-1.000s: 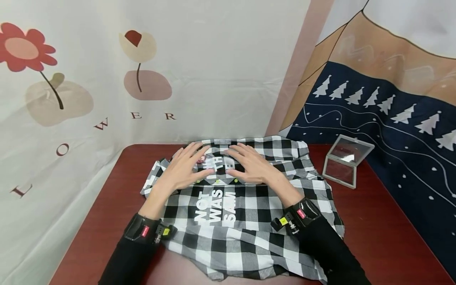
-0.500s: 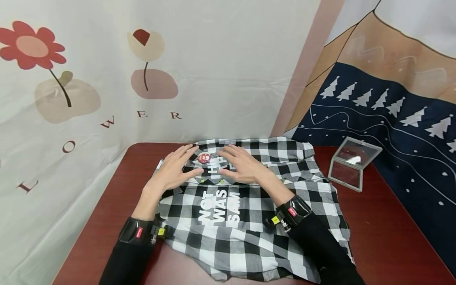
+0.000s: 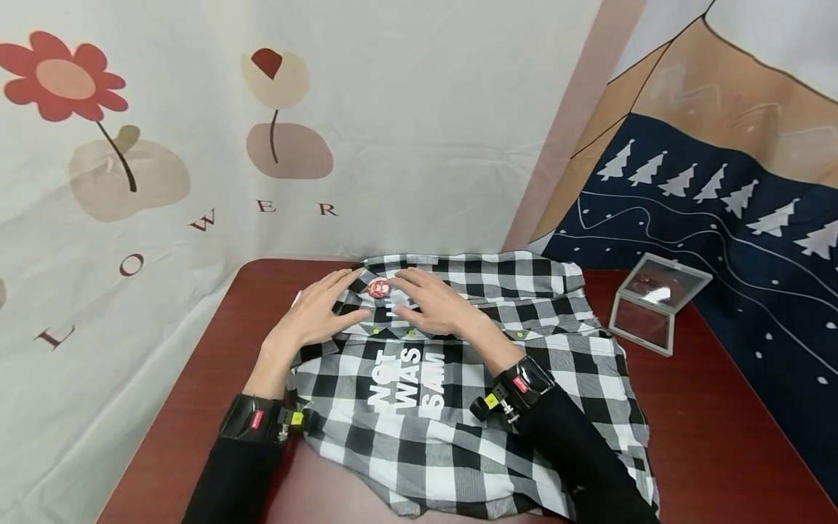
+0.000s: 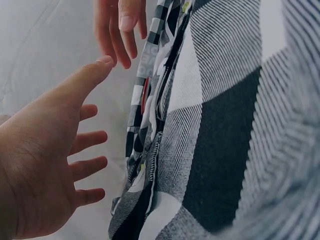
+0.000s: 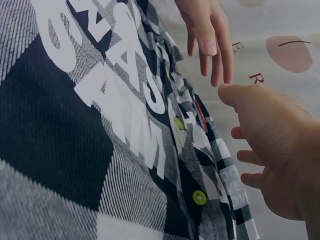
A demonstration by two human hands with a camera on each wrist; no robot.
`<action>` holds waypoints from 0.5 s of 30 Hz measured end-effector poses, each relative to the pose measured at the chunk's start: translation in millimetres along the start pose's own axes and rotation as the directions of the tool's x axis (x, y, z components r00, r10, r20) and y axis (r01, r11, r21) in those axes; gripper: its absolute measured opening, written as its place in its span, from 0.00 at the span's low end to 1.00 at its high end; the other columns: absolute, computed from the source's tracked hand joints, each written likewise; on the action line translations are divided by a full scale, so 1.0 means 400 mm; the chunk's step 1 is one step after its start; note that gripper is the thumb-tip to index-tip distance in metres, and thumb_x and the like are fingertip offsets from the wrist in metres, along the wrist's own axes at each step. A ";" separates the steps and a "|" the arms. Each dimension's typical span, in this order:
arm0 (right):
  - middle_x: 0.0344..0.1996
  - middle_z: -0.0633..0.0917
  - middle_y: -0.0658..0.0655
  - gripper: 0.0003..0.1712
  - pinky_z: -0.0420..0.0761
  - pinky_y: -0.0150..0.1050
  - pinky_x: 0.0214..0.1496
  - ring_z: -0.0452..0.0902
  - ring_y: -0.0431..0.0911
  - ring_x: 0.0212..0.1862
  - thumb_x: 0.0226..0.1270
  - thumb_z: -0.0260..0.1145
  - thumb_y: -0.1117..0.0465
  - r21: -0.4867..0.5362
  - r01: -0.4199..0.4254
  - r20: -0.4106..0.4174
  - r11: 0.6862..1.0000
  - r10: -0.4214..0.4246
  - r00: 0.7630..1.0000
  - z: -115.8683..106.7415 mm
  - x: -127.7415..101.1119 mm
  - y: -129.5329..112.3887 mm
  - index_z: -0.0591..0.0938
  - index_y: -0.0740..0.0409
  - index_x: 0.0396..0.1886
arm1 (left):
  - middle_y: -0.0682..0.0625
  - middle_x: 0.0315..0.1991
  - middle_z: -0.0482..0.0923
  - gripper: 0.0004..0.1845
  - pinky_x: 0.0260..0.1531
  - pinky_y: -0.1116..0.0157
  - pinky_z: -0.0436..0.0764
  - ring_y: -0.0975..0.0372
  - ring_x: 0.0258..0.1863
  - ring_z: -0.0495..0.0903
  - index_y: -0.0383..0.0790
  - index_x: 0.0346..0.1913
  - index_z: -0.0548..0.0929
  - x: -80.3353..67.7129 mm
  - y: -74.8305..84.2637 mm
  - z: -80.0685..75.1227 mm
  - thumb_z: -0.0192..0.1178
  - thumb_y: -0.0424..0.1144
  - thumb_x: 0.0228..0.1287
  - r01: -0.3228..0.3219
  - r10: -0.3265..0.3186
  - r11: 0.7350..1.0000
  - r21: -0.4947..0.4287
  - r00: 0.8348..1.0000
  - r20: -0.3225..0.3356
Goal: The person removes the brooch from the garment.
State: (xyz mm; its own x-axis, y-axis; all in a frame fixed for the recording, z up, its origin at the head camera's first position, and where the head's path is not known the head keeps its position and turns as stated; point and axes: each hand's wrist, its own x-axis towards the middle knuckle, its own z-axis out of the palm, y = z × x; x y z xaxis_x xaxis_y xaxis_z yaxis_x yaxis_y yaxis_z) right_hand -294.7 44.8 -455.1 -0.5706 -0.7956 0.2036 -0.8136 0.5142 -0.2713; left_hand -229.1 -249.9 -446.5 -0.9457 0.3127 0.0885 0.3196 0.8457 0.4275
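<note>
Resting flat on a black-and-white checked shirt [image 3: 471, 393], both hands lie side by side at its far, folded part. The shirt is spread on a dark red surface [image 3: 713, 437], its near hem close to the front edge and its far edge near the backdrop. White block lettering [image 3: 406, 378] is printed on the middle panel, just on the near side of the hands.

The left hand [image 3: 314, 316] lies palm down on the shirt's left portion; its fingers [image 3: 337, 280] are straight and slightly spread, gripping nothing. The left wrist view confirms this, showing the palm [image 4: 40, 160] open beside the cloth edge. The right hand [image 3: 435, 306] lies palm down just beside it, fingers [image 3: 409, 276] extended toward the far edge, also holding nothing; whether they press firmly or merely touch cannot be told. A small round red badge [image 3: 378, 289] sits on the cloth between the two hands' fingertips. Yellow-green buttons [image 5: 199, 197] run along a seam near the right hand.

Each wrist carries a black band with a red tag, left [image 3: 252, 421] and right [image 3: 527, 382]. A clear hinged case [image 3: 655, 306] stands open on the surface, well apart to the right of the shirt.
</note>
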 end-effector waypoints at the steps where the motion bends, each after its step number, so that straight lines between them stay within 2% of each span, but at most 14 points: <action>1: 0.84 0.74 0.69 0.35 0.65 0.69 0.91 0.67 0.68 0.87 0.90 0.62 0.46 0.000 0.002 -0.003 1.000 -0.002 1.000 0.003 0.005 0.000 0.73 0.57 0.86 | 0.36 0.91 0.59 0.50 0.85 0.27 0.61 0.37 0.90 0.60 0.48 0.92 0.60 0.001 -0.002 0.001 0.67 0.64 0.79 0.000 0.000 1.000 -0.004 1.000 -0.001; 9: 0.84 0.74 0.67 0.34 0.68 0.61 0.91 0.69 0.63 0.87 0.92 0.61 0.47 0.010 -0.047 0.034 0.999 0.047 0.998 0.014 0.048 -0.003 0.73 0.58 0.86 | 0.38 0.91 0.59 0.49 0.84 0.29 0.66 0.40 0.90 0.61 0.51 0.93 0.60 0.007 -0.005 0.003 0.66 0.66 0.80 0.002 -0.002 0.999 -0.042 1.000 -0.005; 15: 0.82 0.77 0.66 0.34 0.71 0.58 0.90 0.72 0.61 0.85 0.91 0.63 0.48 0.041 -0.089 0.029 0.995 0.088 0.996 0.026 0.079 -0.007 0.75 0.61 0.84 | 0.38 0.91 0.60 0.48 0.84 0.30 0.67 0.40 0.90 0.62 0.48 0.92 0.61 0.014 -0.003 0.005 0.67 0.64 0.81 -0.012 0.011 0.999 -0.050 1.000 -0.011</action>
State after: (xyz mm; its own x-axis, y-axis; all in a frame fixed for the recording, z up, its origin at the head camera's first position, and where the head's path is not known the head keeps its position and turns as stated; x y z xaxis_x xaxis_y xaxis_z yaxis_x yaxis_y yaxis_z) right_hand -309.4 15.0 -457.6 -0.6366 -0.7561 0.1518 -0.7543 0.5695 -0.3267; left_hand -234.6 -248.4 -448.4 -0.9426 0.3177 0.1032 0.3276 0.8189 0.4712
